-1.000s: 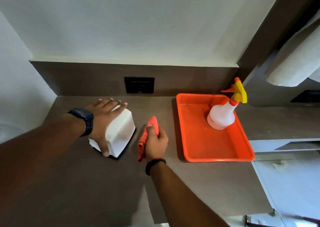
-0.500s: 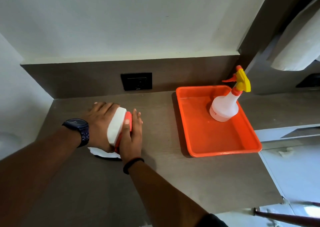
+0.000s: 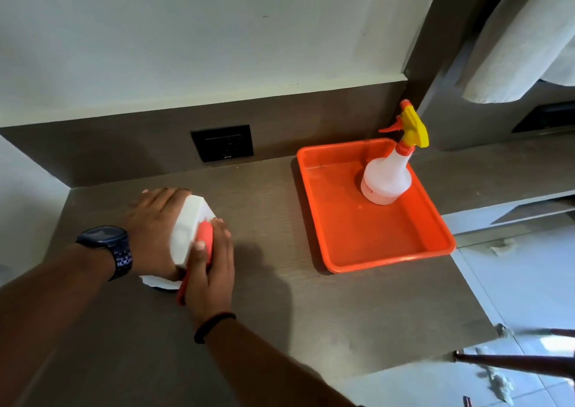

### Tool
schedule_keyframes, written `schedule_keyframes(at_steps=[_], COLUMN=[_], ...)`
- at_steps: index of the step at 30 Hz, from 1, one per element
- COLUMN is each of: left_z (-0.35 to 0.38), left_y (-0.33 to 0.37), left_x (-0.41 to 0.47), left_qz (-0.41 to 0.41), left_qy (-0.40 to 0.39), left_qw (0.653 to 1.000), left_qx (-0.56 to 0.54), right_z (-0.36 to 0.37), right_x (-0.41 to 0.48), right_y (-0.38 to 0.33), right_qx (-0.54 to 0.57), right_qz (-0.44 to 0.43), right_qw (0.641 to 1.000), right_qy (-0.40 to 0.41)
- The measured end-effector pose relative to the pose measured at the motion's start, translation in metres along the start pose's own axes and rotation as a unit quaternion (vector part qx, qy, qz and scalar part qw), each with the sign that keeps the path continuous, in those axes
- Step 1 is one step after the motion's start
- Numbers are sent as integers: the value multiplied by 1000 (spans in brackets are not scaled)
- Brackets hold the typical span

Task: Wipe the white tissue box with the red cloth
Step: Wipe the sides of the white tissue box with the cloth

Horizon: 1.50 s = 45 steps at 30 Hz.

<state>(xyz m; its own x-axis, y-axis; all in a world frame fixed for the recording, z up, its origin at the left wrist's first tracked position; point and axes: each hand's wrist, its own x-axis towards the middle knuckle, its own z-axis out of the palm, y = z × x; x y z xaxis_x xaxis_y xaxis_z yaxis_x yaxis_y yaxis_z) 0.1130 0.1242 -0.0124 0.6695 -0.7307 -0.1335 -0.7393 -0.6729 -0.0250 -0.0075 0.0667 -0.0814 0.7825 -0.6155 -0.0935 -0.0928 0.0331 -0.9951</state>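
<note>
The box (image 3: 189,223) sits on the counter (image 3: 280,313), left of the tray (image 3: 357,235). The left hand (image 3: 152,229) lies flat-fingered over it. The right hand (image 3: 211,269) fingers grip the cloth (image 3: 205,235), pressing it to the box.

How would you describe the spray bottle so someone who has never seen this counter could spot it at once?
Start at the brown counter and find the orange tray on its right part. The spray bottle stands upright in the tray's far right corner. It is the only thing in the tray, with a white body and a yellow and orange trigger head.
</note>
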Motion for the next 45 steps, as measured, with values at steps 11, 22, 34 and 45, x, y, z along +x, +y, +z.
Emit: schedule_keyframes(at_steps=[11,22,34,45], left_z=[-3,-4,-5,2], left_y=[2,3,1,-2], left_x=[-1,-2,-2,1], left_qz=[-3,2,-7,-35], left_qy=[4,2,-25,2], left_qw=[1000,1000,1000,999], left_qx=[-4,-21,-8,-10], right_z=[-4,-1,-1,-3], right_x=[45,32,30,67], right_y=[-14,-23,-15,-46], right_qx=[5,6,29,9], right_qz=[48,15,153,125], right_qw=[998,1000,987,992], right_qy=[-34,-15,31,-10])
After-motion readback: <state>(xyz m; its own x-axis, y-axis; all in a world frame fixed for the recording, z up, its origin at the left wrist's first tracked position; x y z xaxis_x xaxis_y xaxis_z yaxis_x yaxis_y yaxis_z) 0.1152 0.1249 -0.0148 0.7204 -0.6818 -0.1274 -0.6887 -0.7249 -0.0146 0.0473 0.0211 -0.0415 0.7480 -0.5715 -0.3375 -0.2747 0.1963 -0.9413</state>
